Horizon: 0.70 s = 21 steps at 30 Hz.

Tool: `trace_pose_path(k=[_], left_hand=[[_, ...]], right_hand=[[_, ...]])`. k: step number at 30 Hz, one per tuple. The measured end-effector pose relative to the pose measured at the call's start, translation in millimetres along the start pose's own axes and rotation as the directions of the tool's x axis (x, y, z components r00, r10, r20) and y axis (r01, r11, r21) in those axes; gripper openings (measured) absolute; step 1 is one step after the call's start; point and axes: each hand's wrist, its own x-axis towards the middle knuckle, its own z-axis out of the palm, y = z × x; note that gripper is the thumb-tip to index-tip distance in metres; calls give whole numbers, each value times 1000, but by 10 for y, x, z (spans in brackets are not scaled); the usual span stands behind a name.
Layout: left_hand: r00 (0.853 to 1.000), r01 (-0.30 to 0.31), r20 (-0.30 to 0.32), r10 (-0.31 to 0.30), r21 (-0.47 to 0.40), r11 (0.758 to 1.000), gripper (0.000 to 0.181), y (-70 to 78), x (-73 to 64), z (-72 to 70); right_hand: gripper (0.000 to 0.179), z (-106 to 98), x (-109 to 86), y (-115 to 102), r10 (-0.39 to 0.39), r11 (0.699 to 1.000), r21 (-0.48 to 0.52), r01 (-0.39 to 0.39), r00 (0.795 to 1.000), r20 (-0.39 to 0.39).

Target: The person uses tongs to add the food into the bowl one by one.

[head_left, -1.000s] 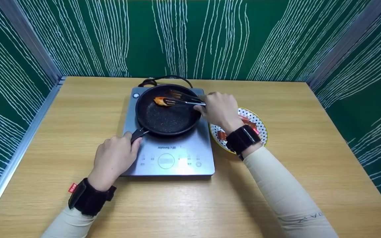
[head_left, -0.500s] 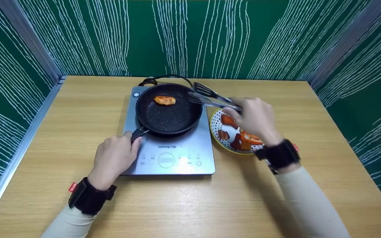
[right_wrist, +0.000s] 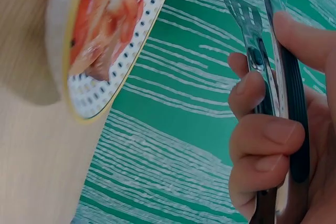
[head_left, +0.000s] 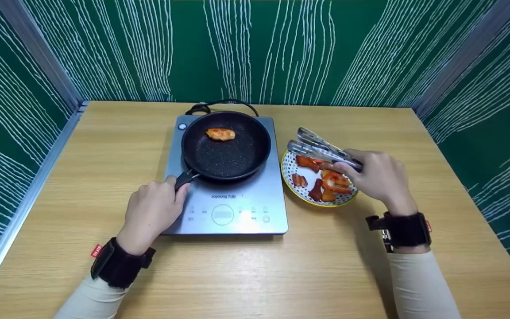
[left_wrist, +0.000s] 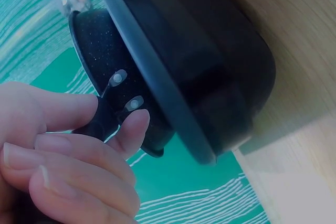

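Note:
My left hand (head_left: 154, 212) grips the black handle (head_left: 186, 178) of a frying pan (head_left: 224, 161), which sits on a silver induction cooker. One browned, orange piece of food (head_left: 220, 134), like a chicken wing, lies in the pan. In the right wrist view my right hand (right_wrist: 268, 135) has its fingers curled round metal tongs (right_wrist: 252, 40) with black grips. Those tongs extend over a dotted, yellow-rimmed plate (head_left: 290, 188), their tips apart with nothing between them. On the plate lie several reddish food pieces, among them what looks like a shrimp (head_left: 335, 181).
The induction cooker (head_left: 222, 226) stands mid-table, its black cord (head_left: 233, 103) looping behind the pan. Green walls with white streaks (head_left: 281, 53) enclose the wooden table (head_left: 219, 274) at the back and both sides.
My right hand has drawn the tongs away from the pan, rightward over the plate. The food piece they were at now lies free in the pan. My left hand stays on the handle.

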Motion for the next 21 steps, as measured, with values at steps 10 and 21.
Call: trace_pose_path(k=[10, 21], left_hand=[[1000, 0, -4, 0, -4, 1000, 38, -4, -3, -27], [1000, 8, -23, -8, 5, 1000, 38, 23, -12, -13]], right_hand=[[63, 46, -42, 162, 17, 999, -40, -16, 999, 44], [57, 31, -55, 250, 25, 996, -93, -17, 997, 77]])
